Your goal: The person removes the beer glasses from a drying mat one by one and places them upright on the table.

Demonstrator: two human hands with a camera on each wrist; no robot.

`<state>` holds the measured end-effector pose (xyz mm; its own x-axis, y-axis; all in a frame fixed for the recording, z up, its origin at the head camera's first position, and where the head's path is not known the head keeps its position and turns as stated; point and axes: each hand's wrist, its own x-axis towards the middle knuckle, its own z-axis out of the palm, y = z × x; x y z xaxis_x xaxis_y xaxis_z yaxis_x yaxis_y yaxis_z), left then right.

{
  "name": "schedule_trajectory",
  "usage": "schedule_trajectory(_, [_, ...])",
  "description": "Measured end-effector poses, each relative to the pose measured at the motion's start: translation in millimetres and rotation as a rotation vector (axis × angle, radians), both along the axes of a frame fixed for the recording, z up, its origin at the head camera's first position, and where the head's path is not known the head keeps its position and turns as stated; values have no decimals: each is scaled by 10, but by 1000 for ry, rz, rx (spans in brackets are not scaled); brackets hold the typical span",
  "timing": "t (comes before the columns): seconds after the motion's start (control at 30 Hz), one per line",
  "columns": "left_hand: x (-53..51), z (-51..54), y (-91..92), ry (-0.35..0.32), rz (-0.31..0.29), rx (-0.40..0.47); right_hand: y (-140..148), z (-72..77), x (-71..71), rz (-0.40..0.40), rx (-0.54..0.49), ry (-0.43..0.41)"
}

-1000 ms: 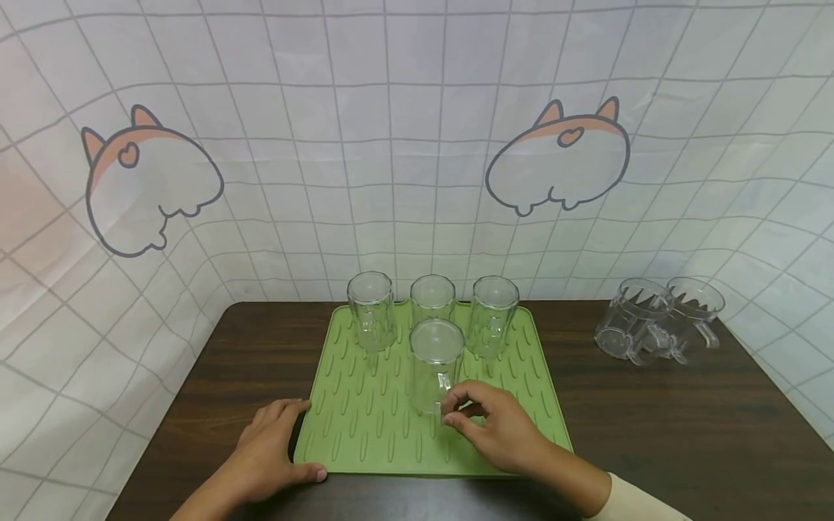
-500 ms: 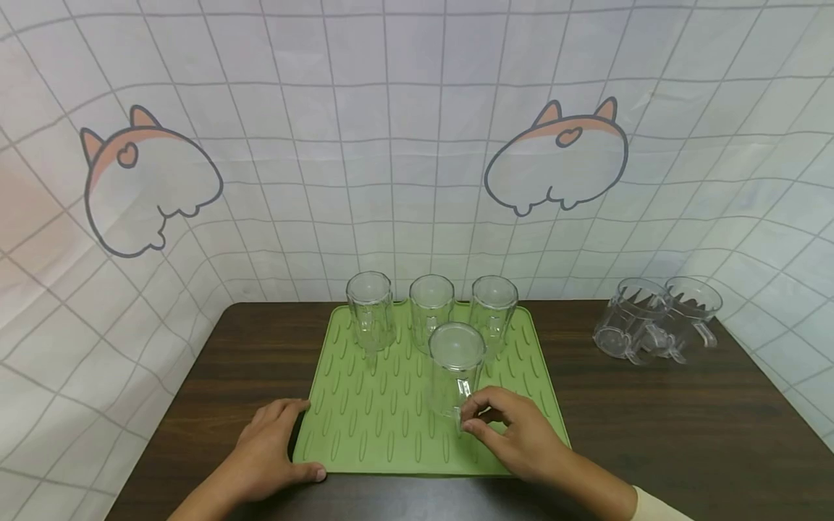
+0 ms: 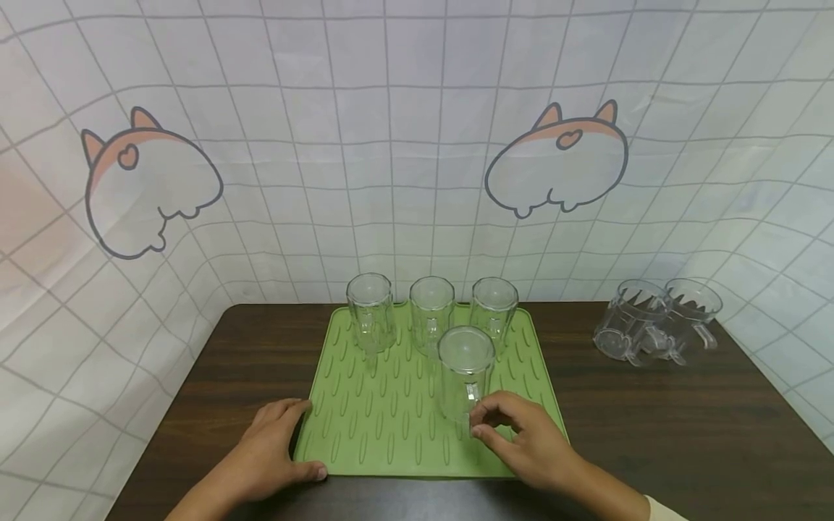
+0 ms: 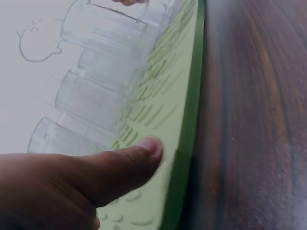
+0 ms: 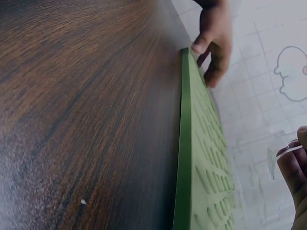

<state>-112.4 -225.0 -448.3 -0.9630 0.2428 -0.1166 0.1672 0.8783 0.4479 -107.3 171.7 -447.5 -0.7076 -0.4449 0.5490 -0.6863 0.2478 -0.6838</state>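
A clear glass mug (image 3: 465, 376) stands upright over the right part of the green ridged mat (image 3: 378, 441). My right hand (image 3: 524, 438) pinches its handle between thumb and fingers; the handle (image 5: 288, 151) also shows in the right wrist view. Whether the mug's base touches the mat, I cannot tell. At the mat's front left corner lies my left hand (image 3: 267, 449), thumb and fingers spread along the edges. The left thumb (image 4: 139, 160) reaches over the mat in the left wrist view. Behind the held mug, three more glass mugs (image 3: 370, 311) form a row along the mat's back.
Two clear mugs (image 3: 628, 322) stand close together on the dark wooden table (image 3: 638, 420), right of the mat. A white grid-patterned sheet (image 3: 365, 166) with animal drawings closes off the back and sides.
My right hand has carried the mug rightward and slightly toward me, from the mat's middle to its right part. My left hand stays at the corner.
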Motion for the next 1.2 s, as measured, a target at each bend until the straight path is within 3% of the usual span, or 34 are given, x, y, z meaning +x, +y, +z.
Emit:
schedule_trajectory(0.2, [-9,133,115,44,4,59,32,8,6,-5,6,13])
schedule_trajectory(0.57, [-13,335,424,195,-47,121,48,-5,-3,-18,23,74])
schedule_trajectory(0.87, [-36,380,658,234,-92,245,26,24,5,-15,36,93])
schedule_trajectory(1.2, [-96,397,832,252,-138,306,16,22,-27,16,27,192])
